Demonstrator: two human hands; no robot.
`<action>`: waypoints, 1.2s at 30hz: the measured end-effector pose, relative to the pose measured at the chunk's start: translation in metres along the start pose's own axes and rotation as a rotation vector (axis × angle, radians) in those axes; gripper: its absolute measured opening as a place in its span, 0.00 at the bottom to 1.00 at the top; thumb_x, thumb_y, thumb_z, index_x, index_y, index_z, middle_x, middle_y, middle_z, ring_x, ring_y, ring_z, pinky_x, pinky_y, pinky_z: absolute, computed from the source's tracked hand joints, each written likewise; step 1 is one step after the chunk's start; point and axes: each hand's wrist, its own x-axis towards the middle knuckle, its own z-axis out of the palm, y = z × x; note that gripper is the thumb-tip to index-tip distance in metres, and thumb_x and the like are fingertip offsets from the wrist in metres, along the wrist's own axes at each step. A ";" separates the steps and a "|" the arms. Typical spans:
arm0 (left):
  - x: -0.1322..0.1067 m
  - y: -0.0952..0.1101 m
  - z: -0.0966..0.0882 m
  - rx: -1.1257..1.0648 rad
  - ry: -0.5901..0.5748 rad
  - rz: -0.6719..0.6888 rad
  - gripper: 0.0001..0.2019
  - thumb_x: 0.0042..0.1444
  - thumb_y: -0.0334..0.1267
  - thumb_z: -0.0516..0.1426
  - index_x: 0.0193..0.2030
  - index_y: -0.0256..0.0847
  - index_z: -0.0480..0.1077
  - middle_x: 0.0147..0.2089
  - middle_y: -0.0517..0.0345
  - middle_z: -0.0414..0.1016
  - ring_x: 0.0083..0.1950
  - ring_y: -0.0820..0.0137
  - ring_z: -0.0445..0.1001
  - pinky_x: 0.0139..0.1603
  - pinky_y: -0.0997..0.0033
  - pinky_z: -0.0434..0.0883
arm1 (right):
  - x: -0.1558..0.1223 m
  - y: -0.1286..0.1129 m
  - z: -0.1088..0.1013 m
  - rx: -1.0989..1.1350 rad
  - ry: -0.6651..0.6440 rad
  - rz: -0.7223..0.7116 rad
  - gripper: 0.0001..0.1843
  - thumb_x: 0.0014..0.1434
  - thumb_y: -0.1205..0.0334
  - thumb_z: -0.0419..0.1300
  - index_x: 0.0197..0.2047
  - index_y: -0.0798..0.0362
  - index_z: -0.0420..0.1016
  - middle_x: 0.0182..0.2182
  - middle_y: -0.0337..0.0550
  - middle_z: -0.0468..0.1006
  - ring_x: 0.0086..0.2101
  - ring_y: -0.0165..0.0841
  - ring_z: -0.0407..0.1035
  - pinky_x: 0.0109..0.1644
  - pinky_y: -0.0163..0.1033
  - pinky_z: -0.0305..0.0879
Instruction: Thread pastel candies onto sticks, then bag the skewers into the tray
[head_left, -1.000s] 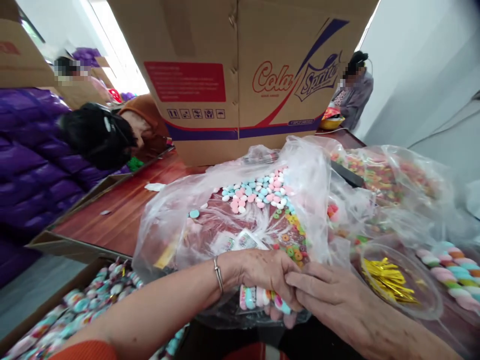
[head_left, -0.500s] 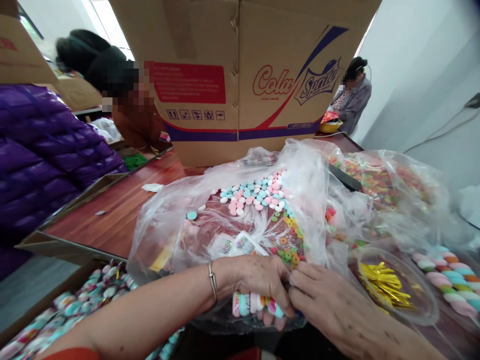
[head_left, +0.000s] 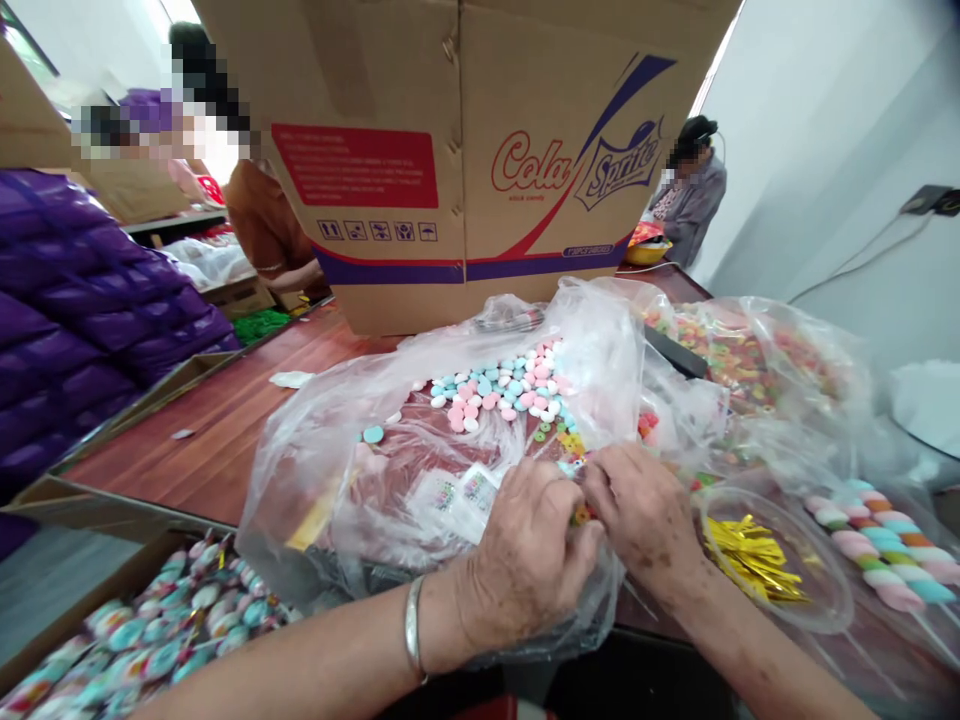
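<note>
My left hand (head_left: 525, 555), a silver bangle on its wrist, and my right hand (head_left: 643, 515) meet over the near edge of a large clear plastic bag (head_left: 360, 500). Both hands are closed, their fingertips pinched together on something small and colourful that I cannot make out. Inside the bag lie pastel blue, pink and white candies (head_left: 499, 385), small ring-shaped sweets (head_left: 559, 440) and little printed packets (head_left: 457, 495).
A clear bowl of gold twist ties (head_left: 754, 560) stands right of my hands, with twisted pastel marshmallow sticks (head_left: 877, 550) beyond. A big Cola Sprite carton (head_left: 480, 160) stands behind. A box of wrapped sweets (head_left: 142, 630) is lower left. Other people work at the back.
Both hands have moved up and forward onto the bag; the filled packet of pastel candies seen under them earlier is out of sight. The person at left has straightened up.
</note>
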 end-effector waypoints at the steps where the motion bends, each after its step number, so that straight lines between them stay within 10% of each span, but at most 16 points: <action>1: 0.000 0.002 -0.001 -0.116 -0.020 -0.130 0.07 0.64 0.40 0.52 0.40 0.40 0.67 0.35 0.50 0.72 0.38 0.60 0.70 0.43 0.57 0.68 | 0.004 -0.001 -0.002 0.054 0.025 0.004 0.14 0.66 0.68 0.50 0.28 0.50 0.64 0.24 0.41 0.68 0.29 0.35 0.62 0.36 0.40 0.55; 6: 0.025 -0.003 -0.007 -1.041 -0.034 -0.812 0.24 0.66 0.59 0.45 0.37 0.39 0.67 0.29 0.56 0.73 0.31 0.66 0.72 0.36 0.66 0.68 | 0.010 -0.030 -0.011 0.331 0.068 0.067 0.14 0.65 0.69 0.49 0.28 0.51 0.64 0.25 0.40 0.67 0.30 0.33 0.63 0.37 0.38 0.58; 9: 0.040 -0.012 -0.025 -1.332 0.018 -0.682 0.28 0.61 0.64 0.48 0.38 0.39 0.71 0.30 0.53 0.78 0.33 0.63 0.75 0.39 0.65 0.69 | 0.006 -0.041 -0.012 0.537 0.004 0.175 0.14 0.65 0.68 0.49 0.26 0.51 0.63 0.24 0.38 0.66 0.28 0.30 0.63 0.34 0.35 0.59; 14: 0.029 -0.021 -0.047 -1.086 -0.363 -0.553 0.32 0.60 0.65 0.50 0.29 0.35 0.77 0.18 0.54 0.74 0.24 0.65 0.72 0.38 0.63 0.67 | 0.003 -0.035 -0.010 0.644 -0.010 0.457 0.14 0.62 0.64 0.52 0.25 0.51 0.64 0.20 0.33 0.64 0.23 0.27 0.60 0.29 0.33 0.57; 19: 0.013 -0.014 -0.034 -1.062 -0.037 -0.829 0.20 0.53 0.55 0.64 0.32 0.36 0.76 0.30 0.56 0.77 0.32 0.70 0.71 0.38 0.71 0.66 | -0.006 -0.056 -0.008 0.865 -0.053 0.478 0.14 0.62 0.60 0.53 0.25 0.52 0.65 0.23 0.35 0.65 0.26 0.28 0.61 0.32 0.33 0.58; 23: 0.002 0.000 -0.033 -1.161 0.204 -0.807 0.18 0.48 0.38 0.69 0.46 0.39 0.74 0.40 0.56 0.79 0.37 0.70 0.75 0.42 0.72 0.70 | -0.013 -0.088 -0.002 1.319 -0.322 0.771 0.15 0.64 0.52 0.55 0.30 0.52 0.68 0.23 0.33 0.62 0.24 0.26 0.54 0.28 0.32 0.54; 27: -0.028 0.005 -0.038 -0.913 0.380 -0.622 0.21 0.58 0.39 0.64 0.58 0.44 0.68 0.50 0.53 0.77 0.45 0.67 0.76 0.46 0.70 0.73 | -0.016 -0.107 -0.001 1.568 -0.556 0.937 0.21 0.62 0.42 0.56 0.33 0.53 0.70 0.21 0.31 0.57 0.22 0.25 0.49 0.25 0.31 0.49; 30: -0.060 0.002 -0.049 -0.575 0.447 -0.472 0.22 0.62 0.38 0.60 0.63 0.45 0.64 0.49 0.52 0.76 0.42 0.67 0.76 0.43 0.70 0.74 | -0.025 -0.103 -0.009 1.370 -0.730 0.723 0.22 0.63 0.43 0.56 0.29 0.52 0.70 0.21 0.34 0.62 0.22 0.26 0.56 0.24 0.31 0.55; 36: -0.140 -0.025 -0.141 0.410 0.534 -0.492 0.20 0.62 0.37 0.56 0.60 0.40 0.64 0.55 0.49 0.74 0.52 0.62 0.74 0.55 0.64 0.71 | -0.057 -0.045 0.009 0.851 -0.481 0.330 0.13 0.60 0.48 0.60 0.37 0.47 0.80 0.33 0.38 0.82 0.30 0.33 0.76 0.31 0.28 0.70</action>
